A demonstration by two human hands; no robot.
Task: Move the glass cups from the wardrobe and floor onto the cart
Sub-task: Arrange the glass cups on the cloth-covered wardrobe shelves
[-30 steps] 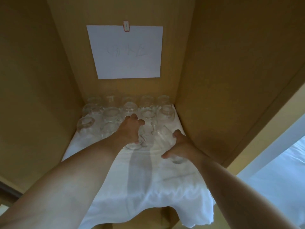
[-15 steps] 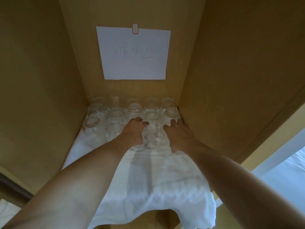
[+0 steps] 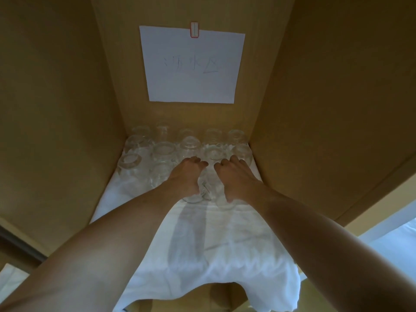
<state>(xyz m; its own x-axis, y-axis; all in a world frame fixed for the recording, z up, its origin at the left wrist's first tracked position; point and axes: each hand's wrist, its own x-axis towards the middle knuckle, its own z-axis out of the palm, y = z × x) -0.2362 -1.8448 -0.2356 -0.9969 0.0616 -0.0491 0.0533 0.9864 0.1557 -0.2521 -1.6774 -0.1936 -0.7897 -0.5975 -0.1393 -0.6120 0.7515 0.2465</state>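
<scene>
item: glass cups (image 3: 188, 144) — clear, clustered in rows on a white cloth (image 3: 209, 239) at the back of the wardrobe shelf (image 3: 256, 174), 12 o'clock from the viewer, under a paper note (image 3: 193, 64). left hand (image 3: 188, 176) lies over the nearest cup (image 3: 202, 192), fingers curled about it; right hand (image 3: 236, 179) is just at 3 o'clock of it, palm down over another cup, whether it grips cannot be told. step judged: pick-up from the wardrobe — next calls for a firm hold, a straight lift clear of neighbouring cups, then a carry to the cart, out of view.
</scene>
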